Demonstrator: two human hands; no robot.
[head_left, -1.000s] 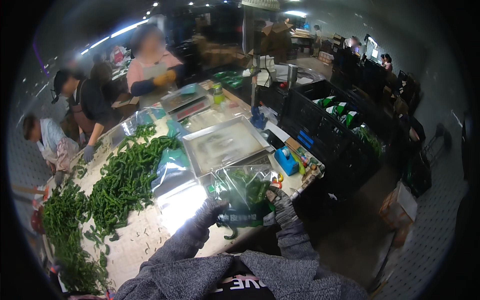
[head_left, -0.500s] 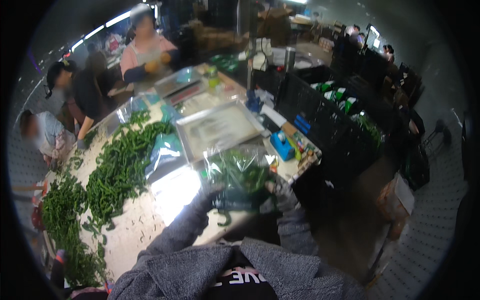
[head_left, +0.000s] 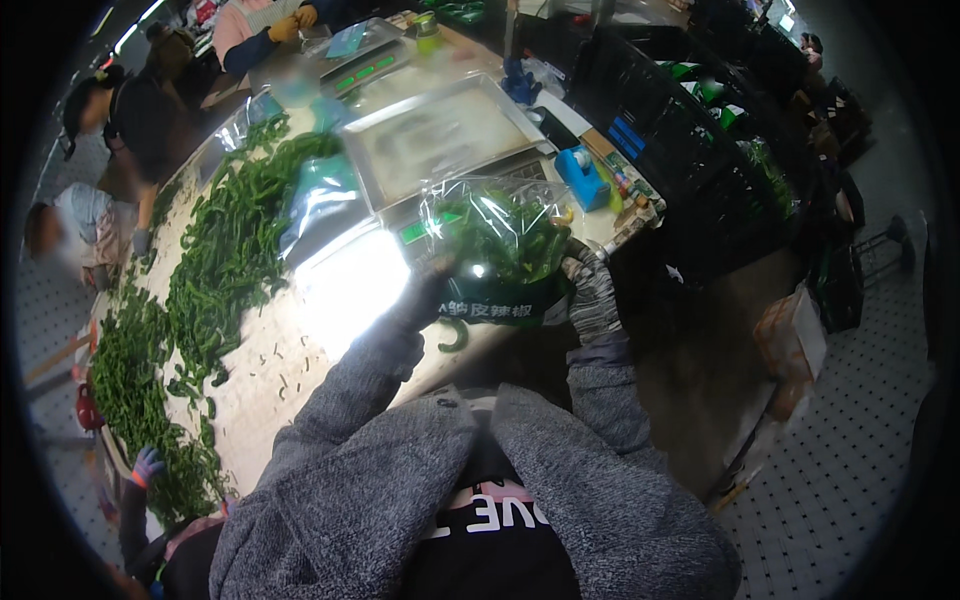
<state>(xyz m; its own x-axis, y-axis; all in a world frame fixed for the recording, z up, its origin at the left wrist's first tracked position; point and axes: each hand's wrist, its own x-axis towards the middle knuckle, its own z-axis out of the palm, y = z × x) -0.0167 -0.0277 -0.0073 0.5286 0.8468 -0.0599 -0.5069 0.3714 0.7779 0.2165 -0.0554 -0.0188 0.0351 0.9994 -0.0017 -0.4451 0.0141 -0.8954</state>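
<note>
Between my two hands is a clear plastic bag (head_left: 505, 235) with green peppers inside and a dark printed band along its near edge. My left hand (head_left: 428, 288), in a dark glove, grips the bag's left side; its fingers are partly hidden. On the opposite side my right hand (head_left: 592, 285), in a grey striped glove, closes on the bag's edge. Just beyond the bag stands a weighing scale (head_left: 440, 145) with a broad metal pan and a lit green display. One curved loose pepper (head_left: 455, 335) lies on the table near my left hand.
Heaps of long green peppers (head_left: 225, 240) spread over the table's left. A blue tape dispenser (head_left: 582, 180) sits right of the scale. Black crates (head_left: 640, 130) with green bags stand at the right. Co-workers' hands show at the far and left edges, including an orange-gloved pair (head_left: 293, 25).
The view has tilted down, so the table and bag sit higher in the picture. Both hands still hold the bag, whose dark printed band now shows more plainly.
</note>
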